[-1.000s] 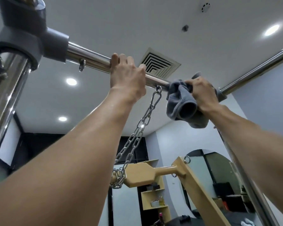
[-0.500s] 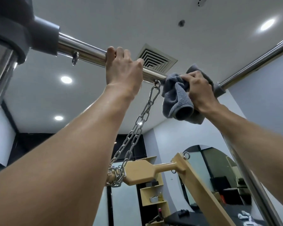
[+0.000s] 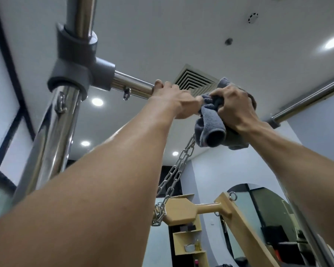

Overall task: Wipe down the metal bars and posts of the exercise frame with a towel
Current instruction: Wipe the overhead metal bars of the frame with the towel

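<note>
The grey towel is bunched over the overhead bar. My right hand is clamped around it, and its loose end hangs below my wrist. My left hand grips the bare bar just beside it. I judge I'm mid-wipe. Next I must move the left hand clear, then slide the towel toward the corner joint, minding the chain hanging beneath.
</note>
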A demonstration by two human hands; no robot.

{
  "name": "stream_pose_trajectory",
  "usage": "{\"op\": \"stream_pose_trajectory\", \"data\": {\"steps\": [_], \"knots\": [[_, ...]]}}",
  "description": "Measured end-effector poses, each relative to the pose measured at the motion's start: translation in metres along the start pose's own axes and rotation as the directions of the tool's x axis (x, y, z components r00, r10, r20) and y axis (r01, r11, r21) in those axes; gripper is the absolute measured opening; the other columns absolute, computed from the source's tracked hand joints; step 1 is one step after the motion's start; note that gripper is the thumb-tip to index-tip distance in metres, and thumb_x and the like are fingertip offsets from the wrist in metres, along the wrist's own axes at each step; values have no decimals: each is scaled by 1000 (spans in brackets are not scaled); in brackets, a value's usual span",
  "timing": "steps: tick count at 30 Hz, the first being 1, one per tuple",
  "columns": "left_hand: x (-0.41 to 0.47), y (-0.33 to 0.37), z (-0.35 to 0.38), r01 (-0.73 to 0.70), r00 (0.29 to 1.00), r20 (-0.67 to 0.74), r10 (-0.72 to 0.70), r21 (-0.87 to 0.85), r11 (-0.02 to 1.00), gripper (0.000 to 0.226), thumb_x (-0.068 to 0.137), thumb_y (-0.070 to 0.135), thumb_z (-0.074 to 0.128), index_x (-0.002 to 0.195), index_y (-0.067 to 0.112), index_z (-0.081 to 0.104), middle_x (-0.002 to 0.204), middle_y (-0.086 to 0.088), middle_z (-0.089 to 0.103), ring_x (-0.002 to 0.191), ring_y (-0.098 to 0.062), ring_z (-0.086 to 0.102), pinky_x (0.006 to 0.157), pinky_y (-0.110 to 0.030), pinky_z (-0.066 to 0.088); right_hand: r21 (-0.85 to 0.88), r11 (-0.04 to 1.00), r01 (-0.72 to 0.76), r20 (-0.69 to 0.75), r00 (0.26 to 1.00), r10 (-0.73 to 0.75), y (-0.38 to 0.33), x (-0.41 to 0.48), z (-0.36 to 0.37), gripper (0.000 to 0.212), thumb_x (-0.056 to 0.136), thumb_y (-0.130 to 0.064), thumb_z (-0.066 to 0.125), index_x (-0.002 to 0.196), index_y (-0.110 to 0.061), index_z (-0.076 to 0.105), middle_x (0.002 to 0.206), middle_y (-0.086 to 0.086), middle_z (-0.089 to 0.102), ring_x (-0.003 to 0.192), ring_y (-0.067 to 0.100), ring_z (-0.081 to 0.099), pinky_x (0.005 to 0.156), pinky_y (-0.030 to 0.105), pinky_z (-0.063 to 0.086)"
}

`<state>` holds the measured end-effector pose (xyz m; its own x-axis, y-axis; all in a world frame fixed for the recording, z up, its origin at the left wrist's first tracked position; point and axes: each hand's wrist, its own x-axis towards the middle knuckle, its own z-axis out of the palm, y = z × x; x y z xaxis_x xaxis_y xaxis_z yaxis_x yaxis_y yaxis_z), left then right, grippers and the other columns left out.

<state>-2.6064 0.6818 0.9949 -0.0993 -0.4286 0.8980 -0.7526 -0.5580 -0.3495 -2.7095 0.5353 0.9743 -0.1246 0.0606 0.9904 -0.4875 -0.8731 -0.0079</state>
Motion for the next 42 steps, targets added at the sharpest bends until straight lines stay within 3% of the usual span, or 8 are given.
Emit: {"op": "stream_pose_trajectory", "data": {"steps": [4, 10, 13, 16, 21, 27, 32, 42], "knots": [[-8, -4, -18, -65, 983, 170, 73, -51, 997, 97, 74, 90, 33, 152, 33, 22, 152, -11, 37, 137, -32, 32, 112, -48, 19, -31, 1000, 1, -3, 1000, -2, -30, 8, -23, 35, 80, -16, 57, 112, -24, 68, 117, 10, 61, 107, 32, 60, 92, 36, 50], [-32, -18, -17, -20, 999, 46, 24, -85, 996, 124, 70, 69, 69, 153, 2, 7, 157, -17, 20, 146, -35, 15, 119, -48, 6, 49, 997, 66, -39, 997, -64, -99, 6, -29, 28, 90, -20, 50, 113, -22, 65, 117, 11, 55, 108, 32, 55, 89, 40, 49], [-49, -44, -21, 5, 998, -61, 1, 101, 995, 96, 90, 37, 60, 154, 7, -4, 161, -18, 5, 150, -34, 0, 119, -56, -2, 169, 985, 20, 17, 1000, -23, -123, -3, -18, 36, 86, -21, 57, 121, -23, 60, 120, 11, 54, 112, 29, 55, 93, 33, 43], [-69, -68, -26, -12, 981, -187, 43, 168, 986, 67, 98, 16, 44, 153, 5, 8, 159, -15, 20, 150, -31, 10, 120, -52, 6, 317, 947, 47, 47, 997, -65, -149, -18, -14, 46, 82, -22, 63, 128, -22, 57, 123, 9, 56, 117, 23, 52, 101, 33, 41], [-100, -64, -24, -49, 938, -343, 45, -2, 999, 41, 101, 8, 38, 142, 5, 39, 142, -16, 49, 136, -30, 40, 108, -41, 33, 341, 936, 87, 75, 990, -120, -156, -44, -27, 50, 78, -11, 64, 127, -17, 60, 126, 9, 58, 120, 23, 52, 104, 26, 36], [-122, -11, -17, -231, 893, -439, 96, -264, 937, 44, 98, 10, 46, 141, 5, 43, 135, -16, 56, 122, -35, 52, 97, -44, 43, 174, 985, 22, 74, 997, -35, -128, -91, -79, 48, 80, -10, 65, 127, -15, 58, 126, 9, 58, 118, 23, 52, 101, 31, 39], [-149, 54, -21, -360, 867, -495, 61, -536, 764, 52, 97, 9, 46, 148, 5, 34, 142, -17, 47, 123, -38, 49, 93, -50, 46, -94, 994, 50, 121, 992, -38, -108, -127, -160, 51, 78, -13, 65, 128, -14, 57, 128, 8, 57, 120, 24, 52, 101, 39, 44], [-222, 170, -95, -614, 785, -618, -45, -786, 76, 44, 94, 12, 50, 138, 7, 49, 137, -12, 53, 116, -36, 50, 84, -54, 51, -635, 766, 99, 230, 971, 65, -132, -185, -343, 42, 78, -19, 61, 120, -13, 58, 123, 8, 59, 114, 26, 56, 95, 45, 48]]}}
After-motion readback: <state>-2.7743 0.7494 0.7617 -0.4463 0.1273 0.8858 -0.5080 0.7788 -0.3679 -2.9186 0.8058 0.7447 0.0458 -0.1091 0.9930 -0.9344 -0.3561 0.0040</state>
